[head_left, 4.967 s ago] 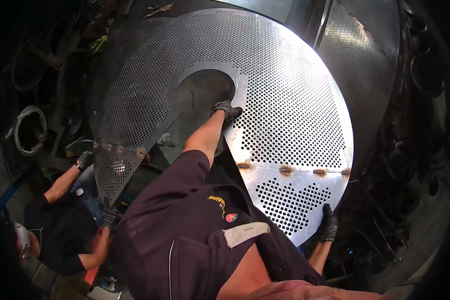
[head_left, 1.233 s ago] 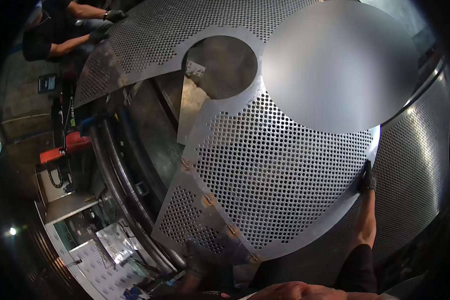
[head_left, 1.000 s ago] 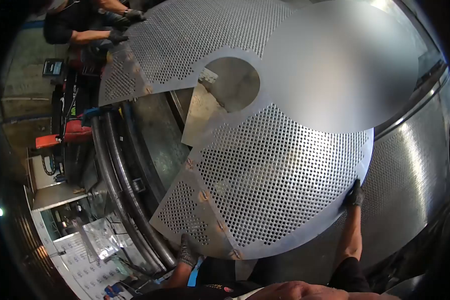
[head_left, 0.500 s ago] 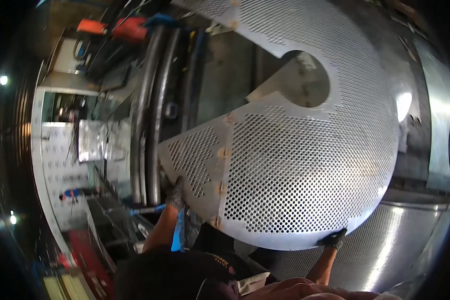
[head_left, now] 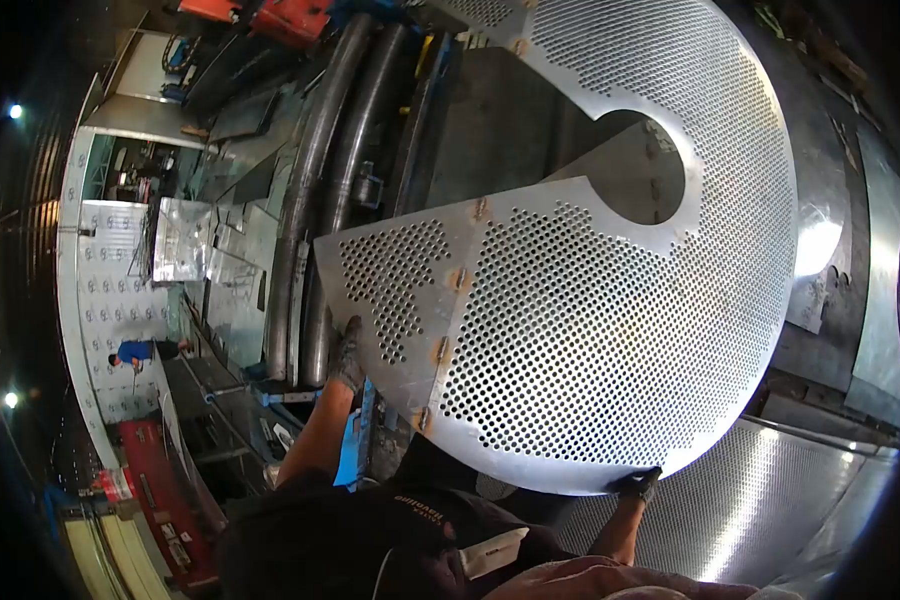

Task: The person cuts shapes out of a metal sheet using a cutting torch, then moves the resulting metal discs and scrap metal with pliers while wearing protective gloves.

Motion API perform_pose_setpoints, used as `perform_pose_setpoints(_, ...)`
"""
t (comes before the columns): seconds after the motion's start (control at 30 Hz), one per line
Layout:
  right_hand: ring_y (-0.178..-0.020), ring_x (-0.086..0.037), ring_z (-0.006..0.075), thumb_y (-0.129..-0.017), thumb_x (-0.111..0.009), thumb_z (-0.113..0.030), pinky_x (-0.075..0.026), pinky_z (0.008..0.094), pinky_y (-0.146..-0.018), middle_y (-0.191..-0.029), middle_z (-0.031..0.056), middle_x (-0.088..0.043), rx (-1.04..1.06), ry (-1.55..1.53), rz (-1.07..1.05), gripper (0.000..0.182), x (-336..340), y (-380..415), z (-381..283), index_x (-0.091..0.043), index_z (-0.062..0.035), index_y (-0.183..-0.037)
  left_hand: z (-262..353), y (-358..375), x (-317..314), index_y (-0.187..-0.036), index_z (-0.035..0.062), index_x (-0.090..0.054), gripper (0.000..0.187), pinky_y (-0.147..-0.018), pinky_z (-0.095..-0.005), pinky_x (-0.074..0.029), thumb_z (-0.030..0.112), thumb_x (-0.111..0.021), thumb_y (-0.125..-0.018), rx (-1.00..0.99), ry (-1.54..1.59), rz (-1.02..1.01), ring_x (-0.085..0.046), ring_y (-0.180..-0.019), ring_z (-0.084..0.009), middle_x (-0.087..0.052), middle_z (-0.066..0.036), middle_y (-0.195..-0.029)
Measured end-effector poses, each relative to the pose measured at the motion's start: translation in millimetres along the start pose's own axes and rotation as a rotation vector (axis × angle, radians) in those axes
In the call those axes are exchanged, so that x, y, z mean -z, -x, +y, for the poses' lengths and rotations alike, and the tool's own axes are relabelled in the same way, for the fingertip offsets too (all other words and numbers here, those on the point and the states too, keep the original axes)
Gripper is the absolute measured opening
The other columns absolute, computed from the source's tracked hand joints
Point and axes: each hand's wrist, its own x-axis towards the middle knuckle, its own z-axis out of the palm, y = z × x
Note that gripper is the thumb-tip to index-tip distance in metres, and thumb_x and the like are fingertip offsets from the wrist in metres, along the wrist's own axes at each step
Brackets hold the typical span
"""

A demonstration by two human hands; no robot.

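A large perforated metal sheet [head_left: 610, 340], shaped like a wide open ring with a round notch at its inner edge, fills the middle and right of the head view. Brownish weld spots run along a seam near its left end. My left hand [head_left: 348, 360], in a dark glove, grips the sheet's lower left edge; its fingers are partly behind the metal. At the bottom edge my right hand [head_left: 638, 484], also gloved, is closed on the rim, fingers on top.
Long steel rollers [head_left: 315, 200] of a machine stand left of the sheet. A curved perforated panel [head_left: 710, 500] lies at lower right. Flat metal sheets [head_left: 875, 300] are at far right. A person in blue [head_left: 138, 352] is in the distance at left, near a red machine [head_left: 160, 490].
The left end of the sheet has tilted up slightly, with my left hand a little higher. My right hand has shifted left and slightly down. The surroundings have shifted with the camera.
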Motion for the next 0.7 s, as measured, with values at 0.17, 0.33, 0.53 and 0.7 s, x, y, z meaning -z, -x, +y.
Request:
perform_pose_setpoints(0.17, -0.149, -0.029, 0.0376, -0.101, -0.026, -0.070, -0.022, 0.0553, -0.122, -0.166, 0.0147, -0.029, 0.106, 0.141, -0.167, 0.087, -21.4, 11.2, 37.7, -0.026, -0.0076, -0.161, -19.9, 15.5, 21.1, -0.150, 0.0136, -0.048, 0.054, -0.106, -0.0502, -0.048, 0.041, -0.057, -0.105, 0.074, -0.014, 0.081, -0.057, -0.126, -0.0304, -0.055, -0.006, -0.147)
perform_pose_setpoints(0.33, -0.153, -0.022, 0.0392, -0.099, -0.024, -0.076, -0.021, 0.0541, -0.124, -0.170, 0.0154, -0.017, 0.063, 0.030, -0.159, 0.094, -13.4, 4.6, 34.3, -0.016, -0.0093, -0.164, -25.8, 49.8, -43.5, -0.152, 0.0118, -0.045, 0.059, -0.114, -0.0529, -0.038, 0.051, -0.042, -0.108, 0.132, -0.047, 0.107, -0.046, -0.138, -0.0309, -0.050, -0.008, -0.152)
perform_pose_setpoints(0.53, -0.130, -0.052, 0.0324, -0.099, -0.034, -0.076, -0.043, 0.0438, -0.109, -0.147, 0.0155, -0.055, 0.103, 0.438, 0.000, 0.086, -6.5, 8.6, 17.9, -0.045, -0.0077, -0.151, -36.2, 39.4, -13.7, -0.158, 0.0114, -0.036, 0.070, -0.119, -0.0541, -0.029, 0.056, -0.046, -0.105, 0.163, -0.173, -0.060, -0.035, -0.145, -0.0342, -0.038, -0.008, -0.161)
perform_pose_setpoints(0.7, -0.133, -0.047, 0.0276, -0.100, -0.039, -0.072, -0.041, 0.0453, -0.114, -0.155, 0.0074, -0.044, 0.091, 0.159, -0.264, 0.085, -31.5, 55.2, -29.9, -0.036, -0.0096, -0.157, -48.4, 22.5, 17.8, -0.160, 0.0162, -0.033, 0.071, -0.119, -0.0540, -0.031, 0.063, -0.033, -0.106, 0.267, -0.340, -0.057, -0.035, -0.145, -0.0346, -0.030, -0.009, -0.165)
